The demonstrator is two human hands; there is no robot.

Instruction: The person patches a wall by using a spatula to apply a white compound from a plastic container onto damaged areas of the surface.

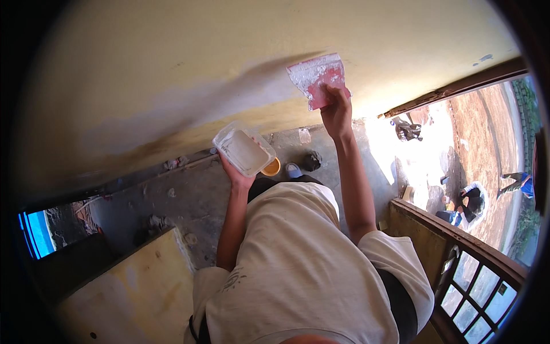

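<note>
My right hand [338, 112] is raised to the wall and grips a red, flat putty spreader [327, 77], its face smeared with white paste. The spreader is at the yellowish wall [172, 63]; whether its edge touches I cannot tell. Lower and to the left, my left hand [238, 176] holds a clear plastic tub [246, 153] from beneath, tilted, with whitish paste inside. Some of the left fingers are hidden behind the tub. A pale, whitish patch [149, 112] runs along the wall above the tub.
An orange bowl [271, 167] stands on the grey floor by my feet, near a dark bag [312, 160]. On the right are an open doorway, a door with glass panes [478, 286], and people outside [472, 200]. A low yellowish partition [137, 292] is at lower left.
</note>
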